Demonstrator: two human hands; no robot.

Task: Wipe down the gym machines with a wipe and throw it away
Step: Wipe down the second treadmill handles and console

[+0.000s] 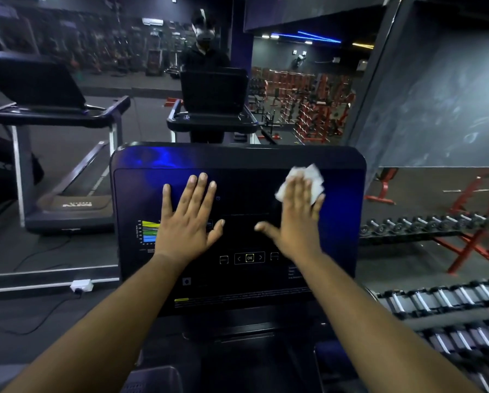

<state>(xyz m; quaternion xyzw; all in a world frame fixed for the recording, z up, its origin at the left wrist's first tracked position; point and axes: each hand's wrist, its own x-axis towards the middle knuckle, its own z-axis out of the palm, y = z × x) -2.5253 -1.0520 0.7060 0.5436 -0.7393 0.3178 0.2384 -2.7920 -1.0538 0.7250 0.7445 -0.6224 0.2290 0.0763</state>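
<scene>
A treadmill console with a dark glossy screen fills the middle of the head view. My left hand lies flat on the left half of the screen, fingers straight and spread. My right hand presses a crumpled white wipe flat against the upper right of the screen, fingers straight over it. The wipe sticks out above and to the right of my fingers. A small coloured chart and an OK button row show on the panel.
A large mirror ahead reflects a person behind this treadmill and a second treadmill at the left. Dumbbell racks stand close on the right, with red weight stands beyond. A white power socket with a cable sits on the floor at the left.
</scene>
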